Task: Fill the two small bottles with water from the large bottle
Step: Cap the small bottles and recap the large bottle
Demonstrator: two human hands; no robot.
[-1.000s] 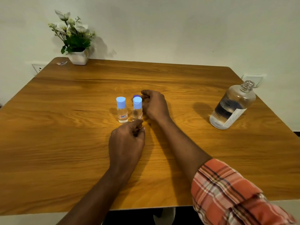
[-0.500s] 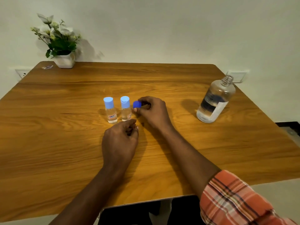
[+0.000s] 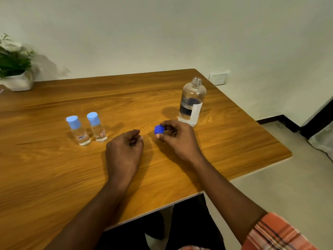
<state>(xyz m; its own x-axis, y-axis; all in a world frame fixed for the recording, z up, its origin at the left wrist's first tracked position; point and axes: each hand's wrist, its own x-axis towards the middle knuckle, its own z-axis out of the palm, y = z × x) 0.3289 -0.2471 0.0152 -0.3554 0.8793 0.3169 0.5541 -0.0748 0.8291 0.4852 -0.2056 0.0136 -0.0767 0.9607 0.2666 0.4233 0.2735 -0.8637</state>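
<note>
Two small clear bottles stand side by side on the wooden table [image 3: 54, 177], each closed with a light blue cap: the left small bottle [image 3: 78, 131] and the right small bottle [image 3: 96, 127]. The large clear bottle [image 3: 191, 102] stands uncapped at the right, holding some water. My right hand [image 3: 177, 139] pinches a dark blue cap [image 3: 159, 129] just in front of the large bottle. My left hand [image 3: 124, 152] rests on the table to the right of the small bottles, fingers loosely curled, holding nothing.
A potted plant [image 3: 15, 69] in a white pot sits at the table's far left. A wall socket [image 3: 219, 77] is behind the table's far right corner. The table's right edge lies close beyond the large bottle.
My right hand has carried the dark blue cap rightwards, away from the small bottles and towards the large bottle. The view has swung to the right. My left hand stays on the table.
</note>
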